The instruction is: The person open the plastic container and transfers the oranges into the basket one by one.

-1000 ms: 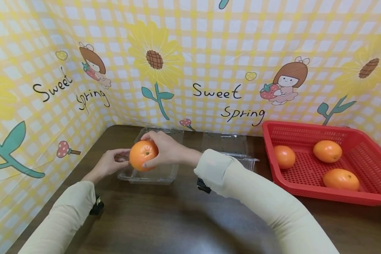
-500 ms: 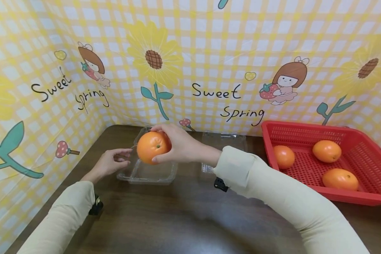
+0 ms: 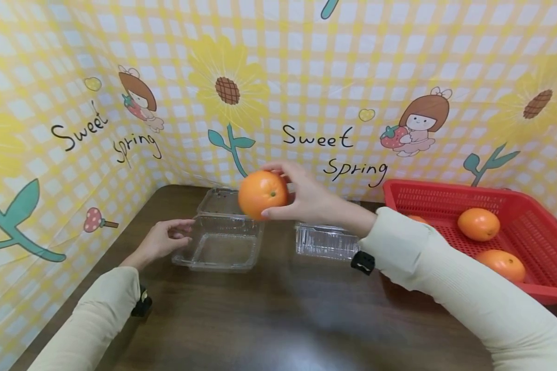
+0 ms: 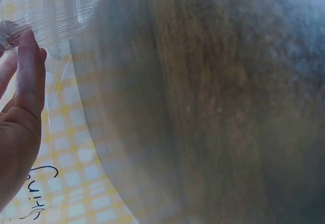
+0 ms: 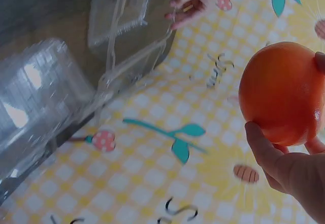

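My right hand (image 3: 308, 198) grips an orange (image 3: 262, 196) between thumb and fingers, held up above the table. In the right wrist view the orange (image 5: 284, 93) shows large and smooth against the patterned cloth. Below it and to the left stands a clear plastic clamshell box (image 3: 227, 252) with its lid raised toward the back wall; only the tabletop shows through its base. My left hand (image 3: 160, 239) stays at the box's left side, fingers loosely bent and fingertips right at the rim. The left wrist view shows these fingers (image 4: 29, 76) by the clear plastic.
A second clear plastic box (image 3: 327, 242) stands right of the first, partly behind my right forearm. On the right is a red basket (image 3: 554, 247) with several oranges (image 3: 479, 224), one mostly hidden by the sleeve. A checked cloth (image 3: 278, 77) hangs behind the dark table (image 3: 269, 319).
My right hand has carried the orange up and to the right, away from over the first clear box. The left hand has hardly moved.
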### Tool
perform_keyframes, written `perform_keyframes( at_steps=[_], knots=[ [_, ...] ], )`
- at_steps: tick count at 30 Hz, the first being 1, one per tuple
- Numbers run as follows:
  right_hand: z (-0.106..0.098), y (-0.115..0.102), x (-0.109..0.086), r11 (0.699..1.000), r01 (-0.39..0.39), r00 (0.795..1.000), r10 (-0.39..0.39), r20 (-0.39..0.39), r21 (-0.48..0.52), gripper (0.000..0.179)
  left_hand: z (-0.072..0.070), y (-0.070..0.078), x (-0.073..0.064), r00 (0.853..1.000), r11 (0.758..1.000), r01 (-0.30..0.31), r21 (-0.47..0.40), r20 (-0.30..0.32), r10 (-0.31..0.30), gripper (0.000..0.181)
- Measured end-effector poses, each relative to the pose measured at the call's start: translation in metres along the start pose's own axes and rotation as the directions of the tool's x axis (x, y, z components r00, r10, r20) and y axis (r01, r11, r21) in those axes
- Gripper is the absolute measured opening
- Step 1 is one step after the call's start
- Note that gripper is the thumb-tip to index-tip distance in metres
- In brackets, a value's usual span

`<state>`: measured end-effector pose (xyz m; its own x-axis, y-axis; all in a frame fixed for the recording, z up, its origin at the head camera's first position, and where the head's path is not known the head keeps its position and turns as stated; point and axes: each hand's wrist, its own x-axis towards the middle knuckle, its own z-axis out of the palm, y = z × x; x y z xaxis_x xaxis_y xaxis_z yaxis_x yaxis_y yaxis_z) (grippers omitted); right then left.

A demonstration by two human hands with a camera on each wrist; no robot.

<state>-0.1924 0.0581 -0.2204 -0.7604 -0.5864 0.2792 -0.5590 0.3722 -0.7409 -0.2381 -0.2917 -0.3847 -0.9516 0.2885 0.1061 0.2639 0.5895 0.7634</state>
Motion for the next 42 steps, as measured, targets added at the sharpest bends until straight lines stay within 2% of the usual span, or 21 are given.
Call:
perform_keyframes(
  at_steps=[2, 5, 12, 19, 26, 34, 42],
  knots=[
    [-0.01, 0.004, -0.006, 1.0, 0.008, 1.0, -0.007, -0.028, 0.024, 0.064, 0.0, 0.0, 0.0, 1.0, 1.0, 0.0, 0.002, 0.003, 0.0, 0.046],
    [-0.026, 0.008, -0.015, 1.0, 0.008, 0.998, -0.007, -0.07, 0.002, 0.064, 0.001, 0.0, -0.001, 1.0, 1.0, -0.001, 0.009, 0.005, 0.001, 0.046],
    [-0.064, 0.016, -0.034, 0.999, -0.053, 0.989, 0.052, -0.139, 0.0, 0.066, 0.001, 0.0, -0.002, 1.0, 1.0, -0.01, 0.021, 0.0, 0.01, 0.045],
    [-0.089, 0.025, -0.054, 0.992, -0.12, 0.969, 0.11, -0.219, -0.033, 0.064, 0.001, -0.001, -0.002, 1.0, 0.999, -0.019, 0.026, -0.002, 0.019, 0.044],
    [-0.111, 0.037, -0.072, 0.984, -0.168, 0.958, 0.148, -0.246, -0.063, 0.065, 0.0, 0.001, -0.001, 1.0, 0.999, -0.028, 0.03, -0.004, 0.028, 0.044],
    [-0.132, 0.056, -0.085, 0.969, -0.242, 0.931, 0.221, -0.29, -0.038, 0.065, 0.001, 0.0, 0.001, 0.999, 0.999, -0.032, 0.035, -0.013, 0.032, 0.044],
    [-0.147, 0.076, -0.097, 0.965, -0.261, 0.928, 0.239, -0.286, -0.041, 0.062, 0.0, -0.002, 0.001, 1.0, 0.999, -0.017, 0.037, -0.013, 0.018, 0.045]
  ],
)
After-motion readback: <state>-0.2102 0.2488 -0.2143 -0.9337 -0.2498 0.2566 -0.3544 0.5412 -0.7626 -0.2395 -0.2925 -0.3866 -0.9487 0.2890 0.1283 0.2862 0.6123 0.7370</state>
